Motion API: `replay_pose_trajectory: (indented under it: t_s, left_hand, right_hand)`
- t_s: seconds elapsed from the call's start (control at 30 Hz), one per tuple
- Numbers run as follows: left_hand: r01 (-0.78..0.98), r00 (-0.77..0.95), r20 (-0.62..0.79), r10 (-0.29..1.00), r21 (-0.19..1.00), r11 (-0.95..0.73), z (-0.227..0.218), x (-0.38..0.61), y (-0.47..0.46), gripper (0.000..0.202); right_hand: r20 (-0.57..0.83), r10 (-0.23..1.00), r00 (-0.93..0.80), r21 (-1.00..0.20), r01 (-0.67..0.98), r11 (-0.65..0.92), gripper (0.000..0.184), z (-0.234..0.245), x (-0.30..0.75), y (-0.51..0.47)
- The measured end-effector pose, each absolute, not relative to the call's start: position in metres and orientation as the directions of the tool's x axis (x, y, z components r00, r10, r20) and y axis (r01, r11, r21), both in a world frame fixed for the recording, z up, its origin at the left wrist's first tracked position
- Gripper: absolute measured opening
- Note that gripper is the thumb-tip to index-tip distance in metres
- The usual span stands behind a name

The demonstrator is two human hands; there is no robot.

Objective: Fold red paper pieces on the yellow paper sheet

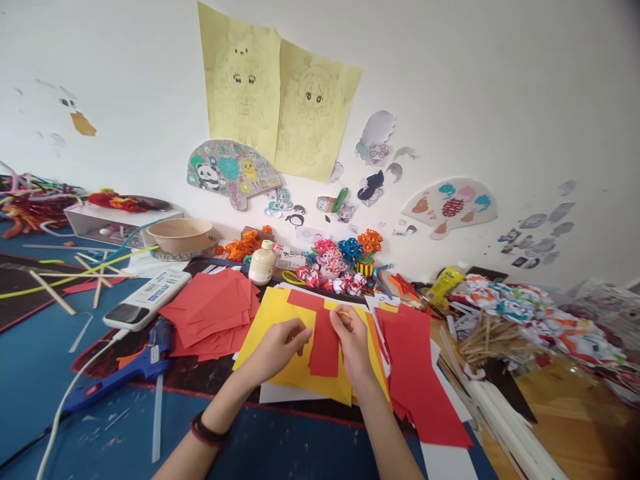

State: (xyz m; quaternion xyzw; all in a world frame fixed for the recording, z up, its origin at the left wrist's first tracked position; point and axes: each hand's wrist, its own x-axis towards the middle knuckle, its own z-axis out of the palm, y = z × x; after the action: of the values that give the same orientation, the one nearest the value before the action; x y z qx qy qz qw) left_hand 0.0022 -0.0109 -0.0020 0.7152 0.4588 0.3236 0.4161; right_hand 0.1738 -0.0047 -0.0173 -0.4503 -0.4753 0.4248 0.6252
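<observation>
A red paper strip [324, 347] lies upright on a yellow sheet [295, 363] before me. My left hand [278, 347] rests on the yellow sheet with its curled fingers touching the strip's left edge. My right hand [353, 341] presses on the strip's right edge, fingertips bent near its top. A second red piece [305, 299] lies across the yellow sheet's top. A dark band sits on my left wrist.
A stack of red paper squares [213, 313] lies left, more red sheets [420, 380] right. A blue glue gun [125, 370], a white power strip [147, 298], a bowl [180, 235], a white glue bottle [262, 262], paper flowers [340, 263], wooden sticks [487, 337] and printed scraps [545, 323] crowd the desk.
</observation>
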Motion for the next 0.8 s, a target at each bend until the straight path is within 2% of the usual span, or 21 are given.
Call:
replay_pose_trajectory:
  t_s: [0.07,0.13,0.37,0.5,0.67,0.73,0.8]
  left_hand:
    - [0.294,0.475,0.053,0.878,0.931,-0.215,0.000,0.004,-0.014,0.036]
    - [0.236,0.511,0.073,0.856,0.946,-0.222,0.002,0.006,-0.016,0.035]
    - [0.238,0.417,0.171,0.893,0.927,-0.289,0.000,0.014,-0.019,0.031]
    - [0.265,0.297,0.237,0.925,0.910,-0.319,0.004,0.013,-0.020,0.030]
    - [0.244,0.193,0.283,0.939,0.914,-0.326,0.006,0.008,-0.021,0.030]
    - [0.198,0.187,0.277,0.943,0.929,-0.312,0.007,0.007,-0.020,0.032]
    - [0.156,0.190,0.264,0.946,0.943,-0.294,0.008,0.006,-0.020,0.034]
  right_hand:
    - [0.194,0.952,0.238,-0.963,-0.140,0.232,0.025,-0.016,0.177,-0.004]
    - [0.180,0.950,0.253,-0.958,-0.174,0.228,0.028,-0.015,0.179,-0.005]
    - [0.109,0.959,0.261,-0.959,-0.228,0.170,0.036,-0.011,0.170,-0.010]
    - [0.065,0.997,0.043,-0.976,-0.204,0.072,0.042,-0.005,0.166,-0.014]
    - [0.042,0.953,-0.301,-0.999,0.011,0.047,0.032,-0.003,0.173,-0.017]
    - [0.034,0.935,-0.354,-0.999,0.014,0.041,0.030,-0.003,0.175,-0.018]
    - [0.067,0.942,-0.330,-0.998,-0.022,0.063,0.029,-0.003,0.176,-0.018]
